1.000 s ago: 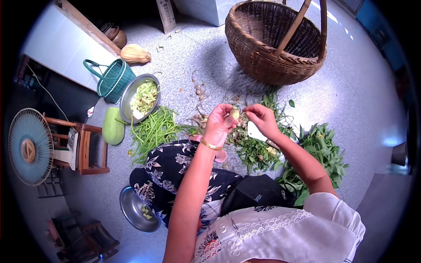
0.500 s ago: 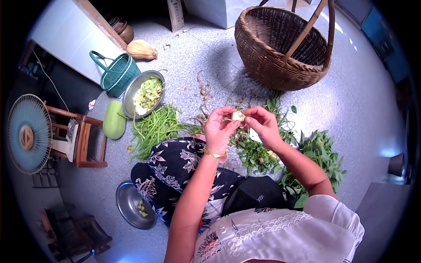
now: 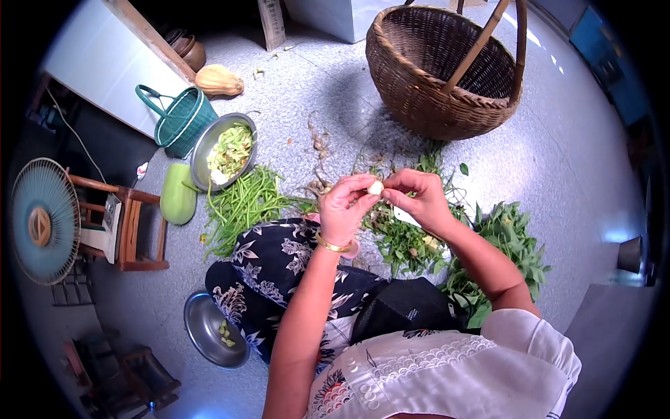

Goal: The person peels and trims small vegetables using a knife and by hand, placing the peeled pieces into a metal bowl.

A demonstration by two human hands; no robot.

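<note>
Between the fingertips of both hands is a small pale bulb-like piece (image 3: 375,188). My left hand (image 3: 343,209) pinches it from the left, a gold bangle at the wrist. My right hand (image 3: 417,199) has its thumb and fingers pressed together at the piece's right side. Just beyond and below the hands, leafy greens (image 3: 401,241) lie on the floor, with a white blade (image 3: 405,216) partly hidden by my right hand. Small bulbs with dry stems (image 3: 319,144) are scattered past my left hand.
A large wicker basket (image 3: 433,105) stands ahead. On the left are long green beans (image 3: 244,202), a metal bowl of cut vegetables (image 3: 201,157), a green basket (image 3: 185,122), a pale green gourd (image 3: 179,194), a squash (image 3: 219,80) and a fan (image 3: 43,222). Another bowl (image 3: 202,328) sits lower left.
Both hands have come together around the pale piece, which now shows a whiter surface. The right fingers, apart from it a second ago, now touch it. The camera view has shifted slightly.
</note>
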